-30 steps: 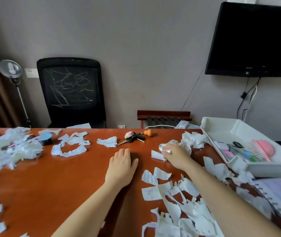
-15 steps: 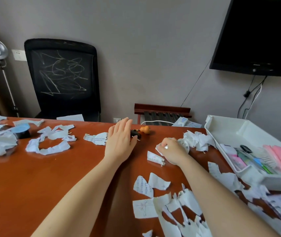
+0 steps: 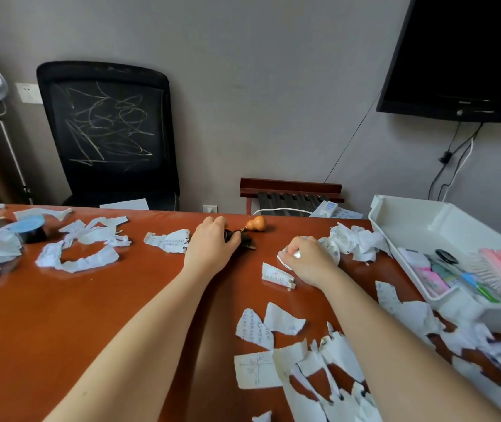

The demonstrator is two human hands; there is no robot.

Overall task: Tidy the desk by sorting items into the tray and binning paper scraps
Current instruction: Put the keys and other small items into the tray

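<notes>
Lower right of frame: torn paper scraps [image 3: 285, 354] litter the desk [image 3: 90, 315]. Mid-frame, my right hand [image 3: 307, 260] is clenched on a small white item, identity unclear. My left hand [image 3: 209, 246] grasps the black keys [image 3: 244, 238], long axis left-right, gourd charm [image 3: 256, 223] pointing right. Tray [image 3: 419, 226] at right edge.
</notes>
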